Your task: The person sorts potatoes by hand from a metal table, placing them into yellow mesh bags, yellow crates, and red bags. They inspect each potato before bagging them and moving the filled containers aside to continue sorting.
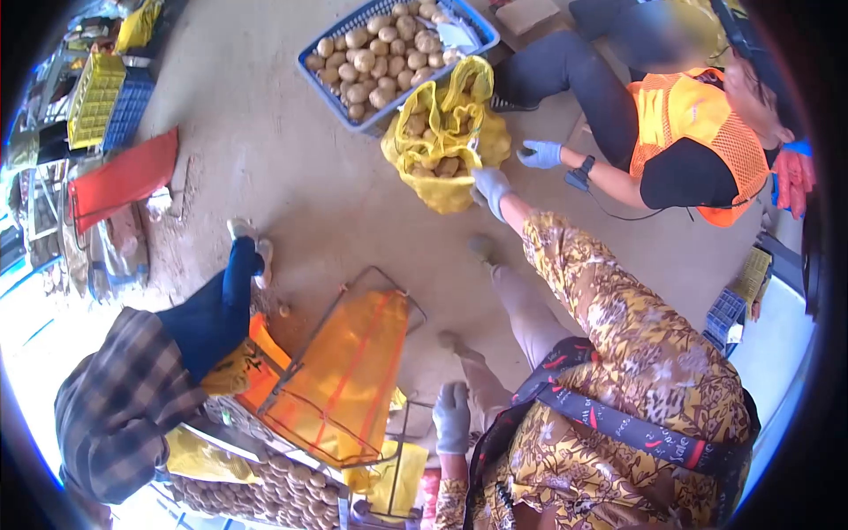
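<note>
My right hand (pixel 493 189), in a grey glove, reaches out to the rim of a yellow mesh bag (pixel 442 196) with potatoes in it. Its fingers are closed at the bag's edge, partly hidden from view. More yellow mesh (pixel 495 132) bulges directly behind, also with potatoes inside. A blue plastic crate (pixel 346 122) full of potatoes (pixel 380 57) stands just beyond the bags. Low beside my body, my left hand (pixel 451 417), gloved too, is raised with its fingers stretched out and nothing in it. An orange sheet on a metal frame (pixel 344 371) is nearest to it.
A co-worker in an orange vest (pixel 698 124) sits at the right, one gloved hand (pixel 541 155) near the bags. Another person in a checked shirt (pixel 128 397) stands at the left by heaped potatoes (pixel 256 490). A red sheet (pixel 124 181) and stacked crates (pixel 95 99) are far left.
</note>
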A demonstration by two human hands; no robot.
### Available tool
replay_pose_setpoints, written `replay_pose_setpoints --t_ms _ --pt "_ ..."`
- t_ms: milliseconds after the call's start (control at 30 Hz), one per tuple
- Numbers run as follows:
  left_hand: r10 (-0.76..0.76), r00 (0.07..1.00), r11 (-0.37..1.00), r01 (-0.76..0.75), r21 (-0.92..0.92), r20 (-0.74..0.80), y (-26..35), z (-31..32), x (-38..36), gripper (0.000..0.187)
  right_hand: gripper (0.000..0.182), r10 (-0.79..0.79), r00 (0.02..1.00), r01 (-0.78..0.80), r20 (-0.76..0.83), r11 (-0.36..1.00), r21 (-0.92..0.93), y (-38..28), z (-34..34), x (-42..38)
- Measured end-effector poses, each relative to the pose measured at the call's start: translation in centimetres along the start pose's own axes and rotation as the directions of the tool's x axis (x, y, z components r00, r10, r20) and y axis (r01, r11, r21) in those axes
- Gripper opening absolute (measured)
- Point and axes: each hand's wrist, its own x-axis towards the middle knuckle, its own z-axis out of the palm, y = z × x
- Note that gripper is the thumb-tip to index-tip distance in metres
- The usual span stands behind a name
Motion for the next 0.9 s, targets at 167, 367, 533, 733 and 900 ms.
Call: replay_pose_setpoints --t_ms 167,367,533,733,900 --pt "-0.169 0.981 0.985 0.17 -0.005 0.1 -3.2 4.6 -8.8 0.026 0.035 0.147 0.988 -0.154 0.046 0.955 0.252 -0.4 -2.0 4.0" --pt "-0.39 0.915 0.805 0.391 -0.445 0.098 3.2 5.4 -7.9 0.028 0.024 -0.005 0.996 0.017 0.092 0.991 -0.132 2.2 -7.6 -3.3" --pt "-0.195 0.975 0.873 0.126 -0.471 -0.102 1.4 6.8 -8.9 0.031 0.016 0.114 0.977 -0.055 0.179 0.951 -0.303 7.2 -7.6 -10.1" --pt "-0.385 0.893 0.793 0.191 -0.578 -0.233 -3.4 6.3 -16.0 0.029 0.022 0.123 0.833 0.165 0.54 0.876 -0.454 10.3 0.8 -25.7" --pt "-0.507 0.778 0.755 0.193 -0.627 -0.371 -11.7 8.7 -23.6 0.029 0.027 0.138 0.533 0.445 0.835 0.793 -0.416 12.5 10.8 -41.4"
